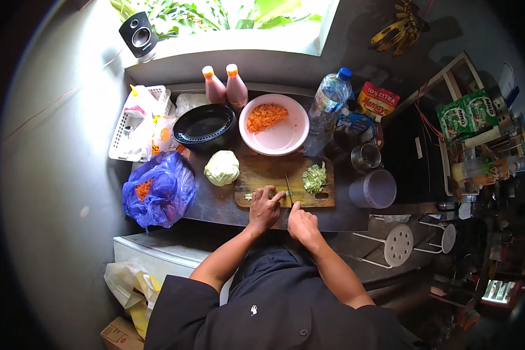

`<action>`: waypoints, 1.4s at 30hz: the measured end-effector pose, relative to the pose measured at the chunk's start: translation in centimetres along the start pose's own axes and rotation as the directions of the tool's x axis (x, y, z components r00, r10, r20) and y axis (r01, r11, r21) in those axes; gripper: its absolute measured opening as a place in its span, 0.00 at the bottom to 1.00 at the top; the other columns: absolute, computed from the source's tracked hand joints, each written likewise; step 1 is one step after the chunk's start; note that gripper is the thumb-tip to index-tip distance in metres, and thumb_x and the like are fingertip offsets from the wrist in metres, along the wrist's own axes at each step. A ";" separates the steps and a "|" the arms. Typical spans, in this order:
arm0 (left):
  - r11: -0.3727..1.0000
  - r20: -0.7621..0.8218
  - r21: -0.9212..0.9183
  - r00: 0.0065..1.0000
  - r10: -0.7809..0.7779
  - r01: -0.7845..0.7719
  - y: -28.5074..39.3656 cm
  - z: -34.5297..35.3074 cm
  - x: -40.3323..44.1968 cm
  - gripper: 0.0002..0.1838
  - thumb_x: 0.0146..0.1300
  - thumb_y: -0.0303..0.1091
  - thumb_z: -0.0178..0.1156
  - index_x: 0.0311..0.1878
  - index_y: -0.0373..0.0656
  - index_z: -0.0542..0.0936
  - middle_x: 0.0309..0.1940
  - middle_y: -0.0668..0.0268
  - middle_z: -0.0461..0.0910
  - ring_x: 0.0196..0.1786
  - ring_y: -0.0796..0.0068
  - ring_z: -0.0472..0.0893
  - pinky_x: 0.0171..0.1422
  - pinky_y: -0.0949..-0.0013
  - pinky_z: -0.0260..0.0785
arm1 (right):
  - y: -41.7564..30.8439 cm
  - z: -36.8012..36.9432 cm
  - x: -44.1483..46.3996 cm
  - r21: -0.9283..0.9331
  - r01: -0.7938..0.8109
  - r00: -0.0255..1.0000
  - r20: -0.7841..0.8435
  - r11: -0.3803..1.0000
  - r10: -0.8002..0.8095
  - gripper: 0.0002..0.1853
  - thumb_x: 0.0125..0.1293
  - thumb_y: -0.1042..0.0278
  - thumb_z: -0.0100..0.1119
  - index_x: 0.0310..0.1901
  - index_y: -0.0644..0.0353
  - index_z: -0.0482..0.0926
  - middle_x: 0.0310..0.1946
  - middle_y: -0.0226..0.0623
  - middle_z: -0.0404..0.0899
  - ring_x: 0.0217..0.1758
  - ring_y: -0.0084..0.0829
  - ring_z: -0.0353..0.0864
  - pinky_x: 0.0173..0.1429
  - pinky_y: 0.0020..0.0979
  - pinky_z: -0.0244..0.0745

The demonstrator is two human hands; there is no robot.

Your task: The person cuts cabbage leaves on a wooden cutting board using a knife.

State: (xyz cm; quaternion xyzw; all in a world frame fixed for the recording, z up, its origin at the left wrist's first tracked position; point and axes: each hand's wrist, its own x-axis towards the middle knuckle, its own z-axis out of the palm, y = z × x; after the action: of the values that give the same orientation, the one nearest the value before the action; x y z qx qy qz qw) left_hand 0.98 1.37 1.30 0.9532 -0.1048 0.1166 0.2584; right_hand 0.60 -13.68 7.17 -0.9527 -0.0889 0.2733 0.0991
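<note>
Right hand (303, 224) grips the knife (289, 188); cabbage head (221, 168) sits beside the board (262, 170).

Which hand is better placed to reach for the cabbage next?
Probably the left hand: it is nearer the cabbage, which sits by the left end of the board. The right hand is farther across and grips the knife.

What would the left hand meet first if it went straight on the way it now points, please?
Probably the blade of the knife, just beyond the fingertips of the left hand, though the depth between them is unclear.
</note>
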 end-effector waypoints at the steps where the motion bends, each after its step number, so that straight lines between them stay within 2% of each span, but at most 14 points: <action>1: 1.000 0.000 0.004 1.000 0.003 -0.003 -0.1 0.0 0.1 0.19 0.57 0.32 0.61 0.53 0.58 0.83 0.50 0.65 0.74 0.54 0.60 0.72 0.57 0.58 0.63 | -0.2 0.0 -0.2 0.003 0.002 1.000 -0.003 1.000 -0.002 0.20 0.62 0.74 0.56 0.53 0.72 0.65 0.38 0.61 0.85 0.44 0.55 0.88 0.49 0.48 0.83; 5: 0.999 -0.021 -0.046 1.000 0.002 -0.003 -0.2 0.3 0.0 0.20 0.54 0.29 0.61 0.52 0.56 0.84 0.49 0.64 0.75 0.52 0.58 0.72 0.56 0.56 0.64 | -0.4 2.2 -0.8 -0.020 -0.040 0.999 0.036 0.999 0.040 0.18 0.64 0.73 0.53 0.52 0.72 0.66 0.36 0.57 0.86 0.41 0.54 0.88 0.45 0.48 0.83; 7: 1.000 -0.003 -0.031 1.000 -0.002 0.002 -0.1 0.3 0.2 0.20 0.54 0.29 0.61 0.52 0.56 0.84 0.48 0.64 0.75 0.52 0.58 0.72 0.56 0.56 0.64 | -0.3 2.1 -0.2 -0.056 0.006 0.996 -0.083 0.998 -0.011 0.16 0.65 0.73 0.52 0.52 0.71 0.67 0.35 0.57 0.86 0.40 0.53 0.89 0.44 0.47 0.84; 9: 0.999 0.007 -0.041 1.000 -0.008 0.008 0.0 0.2 0.3 0.20 0.54 0.29 0.61 0.52 0.56 0.84 0.48 0.64 0.74 0.53 0.58 0.72 0.57 0.56 0.64 | -0.2 1.4 -0.1 -0.075 0.028 0.997 -0.068 0.997 -0.033 0.18 0.65 0.73 0.51 0.54 0.73 0.66 0.35 0.57 0.86 0.40 0.52 0.89 0.44 0.47 0.84; 12: 0.999 0.010 -0.038 1.000 -0.005 0.006 0.0 0.0 0.1 0.21 0.54 0.29 0.61 0.53 0.56 0.84 0.49 0.63 0.74 0.53 0.58 0.72 0.56 0.56 0.64 | -0.3 0.8 -0.7 -0.001 -0.011 1.000 -0.002 1.000 0.011 0.24 0.65 0.73 0.52 0.59 0.78 0.63 0.36 0.59 0.86 0.41 0.53 0.89 0.44 0.48 0.84; 19: 1.000 -0.016 -0.023 1.000 0.008 -0.009 -0.1 0.3 0.2 0.21 0.54 0.29 0.61 0.53 0.56 0.83 0.49 0.63 0.74 0.53 0.58 0.72 0.57 0.56 0.64 | -0.2 1.8 0.2 -0.040 0.023 0.999 -0.042 0.999 -0.024 0.27 0.62 0.73 0.55 0.60 0.78 0.63 0.38 0.59 0.86 0.42 0.53 0.88 0.47 0.49 0.83; 23: 1.000 -0.007 -0.024 1.000 0.016 -0.016 0.0 0.1 0.1 0.21 0.54 0.29 0.61 0.53 0.56 0.83 0.49 0.63 0.74 0.52 0.58 0.72 0.56 0.56 0.64 | -0.3 0.8 -0.5 0.022 0.009 1.000 -0.028 1.000 -0.008 0.27 0.61 0.73 0.56 0.60 0.78 0.63 0.38 0.58 0.86 0.42 0.53 0.88 0.47 0.48 0.83; 25: 0.999 0.000 -0.026 1.000 0.021 -0.021 0.1 0.0 0.3 0.21 0.54 0.29 0.61 0.53 0.56 0.83 0.49 0.64 0.74 0.52 0.58 0.72 0.56 0.56 0.63 | -0.6 1.5 -1.3 0.007 -0.021 0.999 0.034 1.000 0.021 0.25 0.61 0.73 0.57 0.58 0.76 0.65 0.37 0.58 0.86 0.42 0.54 0.88 0.47 0.49 0.83; 27: 1.000 -0.011 -0.022 1.000 0.014 -0.014 0.1 0.1 0.3 0.20 0.54 0.29 0.61 0.52 0.56 0.83 0.49 0.64 0.74 0.52 0.57 0.72 0.56 0.56 0.63 | -0.7 2.3 -1.2 0.016 -0.022 1.000 0.006 1.000 0.022 0.21 0.61 0.73 0.56 0.54 0.73 0.66 0.35 0.56 0.86 0.41 0.53 0.88 0.46 0.49 0.83; 29: 1.000 0.007 -0.024 1.000 -0.007 0.007 0.1 0.1 0.3 0.20 0.54 0.30 0.61 0.52 0.56 0.83 0.48 0.64 0.74 0.52 0.57 0.72 0.57 0.55 0.63 | -0.3 2.6 -0.2 -0.023 0.018 0.994 -0.107 1.000 -0.021 0.18 0.62 0.74 0.56 0.51 0.71 0.67 0.34 0.56 0.86 0.40 0.53 0.89 0.47 0.48 0.83; 30: 1.000 0.003 -0.021 1.000 -0.001 0.001 0.1 0.1 0.4 0.20 0.54 0.30 0.61 0.52 0.56 0.83 0.48 0.64 0.74 0.52 0.57 0.72 0.56 0.55 0.63 | -0.6 1.9 0.1 -0.018 -0.007 0.996 -0.092 1.000 0.005 0.17 0.62 0.74 0.55 0.50 0.71 0.68 0.33 0.55 0.86 0.39 0.51 0.89 0.45 0.47 0.84; 37: 1.000 -0.003 -0.017 1.000 0.022 -0.022 0.0 0.0 0.5 0.19 0.54 0.30 0.61 0.51 0.55 0.83 0.48 0.64 0.74 0.51 0.57 0.73 0.55 0.55 0.64 | -1.0 2.0 -1.6 -0.057 -0.016 0.999 -0.032 0.998 0.014 0.18 0.62 0.72 0.58 0.51 0.70 0.68 0.34 0.56 0.87 0.39 0.49 0.90 0.42 0.45 0.84; 41: 1.000 -0.001 -0.025 1.000 0.007 -0.007 0.1 0.1 0.6 0.19 0.54 0.30 0.62 0.51 0.54 0.83 0.47 0.63 0.75 0.51 0.57 0.73 0.55 0.55 0.64 | -0.5 2.3 0.1 -0.087 0.034 0.990 -0.134 0.996 -0.045 0.18 0.60 0.73 0.59 0.50 0.70 0.68 0.32 0.52 0.87 0.36 0.47 0.90 0.39 0.45 0.84; 42: 1.000 0.000 -0.024 1.000 0.009 -0.009 0.0 0.2 0.5 0.19 0.54 0.30 0.62 0.51 0.54 0.83 0.47 0.63 0.75 0.51 0.57 0.73 0.55 0.55 0.64 | -0.5 1.7 0.3 -0.076 0.036 0.992 -0.116 0.996 -0.045 0.18 0.60 0.72 0.60 0.50 0.70 0.68 0.31 0.51 0.87 0.35 0.47 0.89 0.39 0.44 0.84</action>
State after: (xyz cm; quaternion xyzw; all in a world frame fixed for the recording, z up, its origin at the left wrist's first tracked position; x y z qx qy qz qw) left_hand 1.50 1.16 1.28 0.9496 -0.1106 0.1163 0.2694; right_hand -0.10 -12.87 5.72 -0.9682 -0.1122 0.2111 0.0743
